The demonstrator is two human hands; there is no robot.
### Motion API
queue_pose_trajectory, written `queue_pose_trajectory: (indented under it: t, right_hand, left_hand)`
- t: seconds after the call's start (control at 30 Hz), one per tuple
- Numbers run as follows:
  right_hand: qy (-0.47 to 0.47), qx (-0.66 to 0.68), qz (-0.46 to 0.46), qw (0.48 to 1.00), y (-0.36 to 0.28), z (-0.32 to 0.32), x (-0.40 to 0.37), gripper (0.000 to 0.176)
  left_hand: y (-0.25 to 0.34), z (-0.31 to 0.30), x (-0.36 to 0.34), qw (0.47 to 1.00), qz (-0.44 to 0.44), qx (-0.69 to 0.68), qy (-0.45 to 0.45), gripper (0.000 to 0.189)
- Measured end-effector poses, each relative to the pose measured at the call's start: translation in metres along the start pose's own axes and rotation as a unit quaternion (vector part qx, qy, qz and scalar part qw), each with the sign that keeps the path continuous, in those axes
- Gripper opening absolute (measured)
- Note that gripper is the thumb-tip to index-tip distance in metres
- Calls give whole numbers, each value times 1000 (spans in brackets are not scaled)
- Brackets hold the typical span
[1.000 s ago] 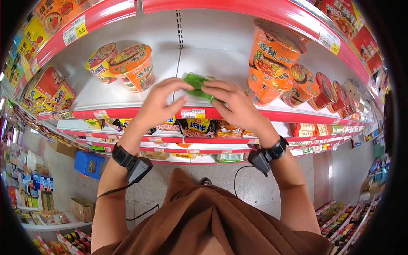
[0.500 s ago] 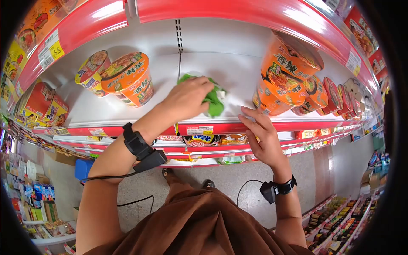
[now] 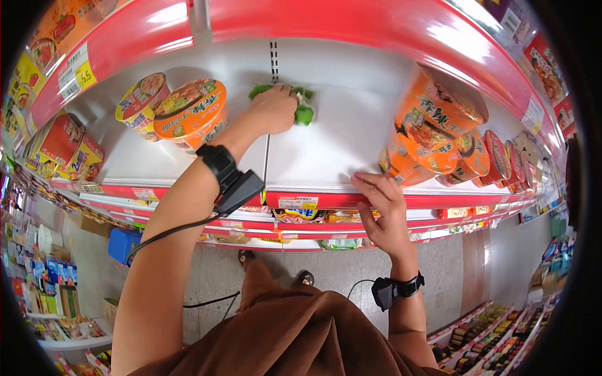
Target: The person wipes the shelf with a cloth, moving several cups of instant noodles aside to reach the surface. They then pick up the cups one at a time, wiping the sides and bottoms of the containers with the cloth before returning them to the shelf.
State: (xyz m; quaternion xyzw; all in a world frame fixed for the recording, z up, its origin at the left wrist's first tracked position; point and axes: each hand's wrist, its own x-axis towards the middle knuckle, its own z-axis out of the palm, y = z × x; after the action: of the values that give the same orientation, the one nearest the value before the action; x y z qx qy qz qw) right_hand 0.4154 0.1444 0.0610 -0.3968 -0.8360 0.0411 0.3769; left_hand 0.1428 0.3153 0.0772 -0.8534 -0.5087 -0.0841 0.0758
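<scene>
My left hand point(image 3: 273, 110) presses a crumpled green cloth point(image 3: 303, 114) with a pale patch against the white shelf point(image 3: 313, 153), close to the back panel. Its fingers are bent over the cloth and partly hide it. At the red front edge rests my right hand point(image 3: 384, 210), fingers stretched out with nothing in them. An orange noodle cup point(image 3: 191, 113) stands left of my left arm, beside a yellow-and-red cup point(image 3: 142, 103). To the right, orange noodle cups point(image 3: 433, 100) are stacked above my right hand.
Red-lidded cups point(image 3: 495, 156) line the shelf further right. A red-fronted upper shelf point(image 3: 326, 25) overhangs the work area. Lower shelves hold packets point(image 3: 298, 214). A blue bin point(image 3: 122, 245) stands on the floor at left. Cables hang from both wrist devices.
My left hand has slid the green cloth back and slightly left, toward the back panel. My right hand stays at the front edge. The view has shifted slightly.
</scene>
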Motion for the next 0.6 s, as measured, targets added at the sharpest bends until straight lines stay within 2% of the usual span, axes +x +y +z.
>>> queue_pose_trajectory:
  t: [0.13, 0.2, 0.27, 0.3, 0.47, 0.6]
  right_hand:
    - [-11, 24, -3, 1000, 1, -3, 0, 43]
    - [-16, 24, -11, 1000, 2, -3, -2, 45]
    - [-17, 21, -13, 1000, 1, -4, -4, 46]
    - [-20, 15, -14, 1000, 0, -5, -4, 47]
    - [-18, 12, -15, 1000, -3, -5, -7, 50]
    - [-28, 14, -6, 1000, -5, -8, -10, 52]
  left_hand:
    - [18, -28, -23, 995, 31, -36, -91, 28]
    - [23, -30, -41, 994, 39, -48, -91, 26]
    - [27, -30, -54, 993, 76, -83, -30, 25]
    - [28, -30, -53, 993, 78, -81, -30, 25]
    - [24, -21, -34, 997, 63, -45, -25, 23]
    - [16, -18, 3, 994, 1, -7, -109, 24]
